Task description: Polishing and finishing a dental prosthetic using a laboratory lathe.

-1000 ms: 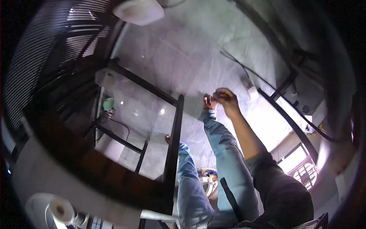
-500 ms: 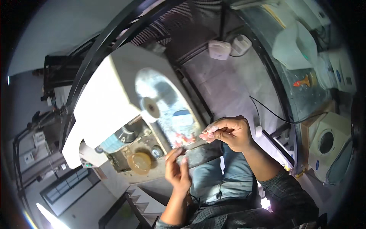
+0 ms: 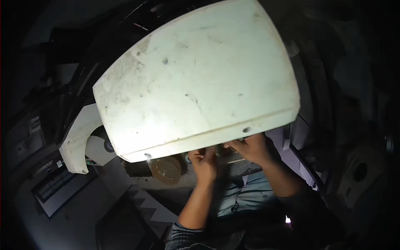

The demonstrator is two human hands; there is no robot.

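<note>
A large white machine hood (image 3: 200,87), smudged with dark marks, fills the upper middle of the view. Just under its near edge are both of my hands. My left hand (image 3: 204,166) is closed, fingers curled and thumb pressed up, with the fingertips partly behind the hood. To its right, my right hand (image 3: 254,149) is bent inward in a pinch, and the hood hides part of its fingers. What either hand holds does not show clearly. The grinding wheel and tray under the hood are out of sight.
A round yellowish bowl (image 3: 166,168) of liquid stands on the bench left of my hands. Beyond it, a white curved guard (image 3: 79,141) surrounds a second wheel (image 3: 108,145). My legs in light blue trousers (image 3: 241,198) are below the bench edge. The surroundings are dim.
My head has moved in over the hood, which now hides the wheel and tray. Both hands have come closer together under its edge. The pink piece in my right hand is now hidden.
</note>
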